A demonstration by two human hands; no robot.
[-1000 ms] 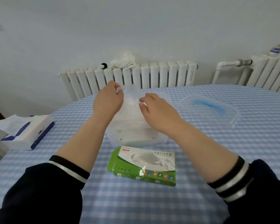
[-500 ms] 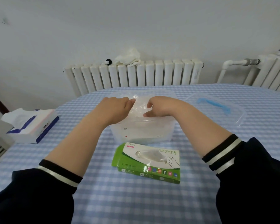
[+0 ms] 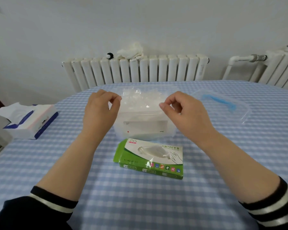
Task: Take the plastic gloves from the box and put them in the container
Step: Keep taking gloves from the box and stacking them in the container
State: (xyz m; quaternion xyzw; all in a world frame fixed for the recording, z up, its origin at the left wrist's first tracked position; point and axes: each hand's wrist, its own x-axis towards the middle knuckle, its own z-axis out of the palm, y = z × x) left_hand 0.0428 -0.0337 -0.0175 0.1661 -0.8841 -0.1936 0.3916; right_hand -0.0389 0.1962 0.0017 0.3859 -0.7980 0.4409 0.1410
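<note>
Both hands hover over the near rim of the container, fingers curled loosely with thumb and forefinger drawn close together. The left hand sits at the container's left side, its fingertips beside the heap of plastic gloves; the right hand sits at the right side, thumb tip pointing toward the same heap. Whether either pinch holds a film edge cannot be told, since the film is clear against a pale background. The gloves are thin, transparent and crumpled, a glossy crinkled mound rising above the container's rim. The container is a clear rectangular tub with a white label on its near wall, standing on the blue-and-white checked tablecloth. Just in front of it lies the green and white glove box, flat, with an oval window showing more clear film and a scrap poking out of the front. To the right lies the clear lid with a blue handle. At the far left sits a tissue pack, and behind the table stands a white radiator.
</note>
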